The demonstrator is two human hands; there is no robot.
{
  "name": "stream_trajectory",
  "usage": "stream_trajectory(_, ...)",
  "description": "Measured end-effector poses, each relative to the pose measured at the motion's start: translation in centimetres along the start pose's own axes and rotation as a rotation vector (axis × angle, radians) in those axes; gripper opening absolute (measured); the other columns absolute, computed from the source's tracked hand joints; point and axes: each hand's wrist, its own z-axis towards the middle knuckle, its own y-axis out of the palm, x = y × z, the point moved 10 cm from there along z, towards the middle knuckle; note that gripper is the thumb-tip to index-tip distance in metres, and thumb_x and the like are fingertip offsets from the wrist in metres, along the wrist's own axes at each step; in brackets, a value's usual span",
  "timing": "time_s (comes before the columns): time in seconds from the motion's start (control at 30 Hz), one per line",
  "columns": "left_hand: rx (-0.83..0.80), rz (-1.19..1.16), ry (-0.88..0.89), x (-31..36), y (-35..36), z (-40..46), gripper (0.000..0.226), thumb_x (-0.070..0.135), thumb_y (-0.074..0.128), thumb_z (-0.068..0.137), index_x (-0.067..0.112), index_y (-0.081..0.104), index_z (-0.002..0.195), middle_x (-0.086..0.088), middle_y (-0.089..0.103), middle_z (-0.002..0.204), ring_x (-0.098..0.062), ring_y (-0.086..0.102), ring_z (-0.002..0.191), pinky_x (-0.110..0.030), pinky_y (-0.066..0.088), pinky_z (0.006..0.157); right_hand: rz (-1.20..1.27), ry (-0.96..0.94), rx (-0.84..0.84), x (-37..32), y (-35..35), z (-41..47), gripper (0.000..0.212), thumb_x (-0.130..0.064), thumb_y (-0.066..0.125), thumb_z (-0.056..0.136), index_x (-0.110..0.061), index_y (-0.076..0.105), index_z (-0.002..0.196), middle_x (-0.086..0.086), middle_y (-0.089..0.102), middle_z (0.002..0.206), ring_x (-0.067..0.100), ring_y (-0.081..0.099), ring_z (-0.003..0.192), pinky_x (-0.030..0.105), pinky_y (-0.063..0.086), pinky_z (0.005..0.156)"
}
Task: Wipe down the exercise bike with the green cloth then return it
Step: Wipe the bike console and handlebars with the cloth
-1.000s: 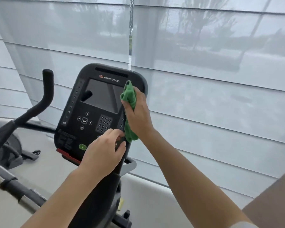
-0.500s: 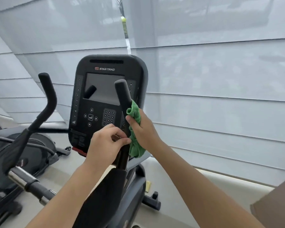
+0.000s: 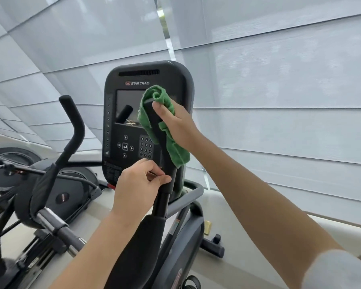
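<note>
The exercise bike's black Star Trac console (image 3: pixel 148 76) stands at centre, with a keypad and dark screen. In front of it rises the bike's right black handlebar grip (image 3: pixel 165 155). My right hand (image 3: pixel 175 124) grips the green cloth (image 3: pixel 175 151), wrapped around the top of that grip. Lower on the same bar, my left hand (image 3: pixel 138 184) holds the grip with fingers and thumb curled round it. The left handlebar (image 3: pixel 75 130) curves up, untouched.
Another exercise machine (image 3: pixel 15 161) with a flywheel and chrome bar (image 3: pixel 50 222) stands close on the left. Pale window blinds (image 3: pixel 279 101) fill the background. A light sill runs along the wall behind the bike.
My right hand slid the cloth down the right handlebar, then back up to its top. My left hand has stayed on the lower grip. The view tilted and shifted.
</note>
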Motion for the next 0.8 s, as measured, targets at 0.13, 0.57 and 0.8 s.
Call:
stream_trajectory(0.13, 0.039, 0.057, 0.023, 0.6, -0.1, -0.2, 0.024, 0.018, 0.091, 0.077, 0.026, 0.069, 0.072, 0.013, 0.067, 0.084, -0.008, 0.07, 0.074, -0.043, 0.061, 0.058, -0.118, -0.078, 0.078, 1.1, 0.3, -2.1, 0.025, -0.046, 0.051, 0.109, -0.028, 0.059, 0.123, -0.015, 0.069, 0.104, 0.006, 0.065, 0.095, 0.038, 0.055, 0.086)
stream_trajectory(0.57, 0.108, 0.057, 0.005, 1.8, 0.5, -2.4, 0.012, 0.006, 0.08, 0.088, 0.017, 0.077, 0.089, 0.009, 0.076, 0.098, -0.015, 0.074, 0.092, -0.039, 0.061, 0.086, 0.015, -0.005, 0.088, 6.3, 1.2, -6.6, 0.023, -0.044, 0.054, 0.106, -0.023, 0.049, 0.114, -0.006, 0.055, 0.106, 0.012, 0.057, 0.087, 0.036, 0.048, 0.073)
stream_trajectory(0.8, 0.109, 0.167, 0.084, 2.4, 0.4, -3.4, 0.011, 0.009, 0.08, 0.088, 0.008, 0.077, 0.099, 0.003, 0.075, 0.117, -0.018, 0.073, 0.109, -0.038, 0.064, 0.08, -0.206, -0.104, 0.151, 4.8, 0.1, -5.3, 0.039, -0.047, 0.05, 0.105, -0.018, 0.053, 0.13, 0.001, 0.052, 0.119, 0.023, 0.053, 0.1, 0.046, 0.052, 0.083)
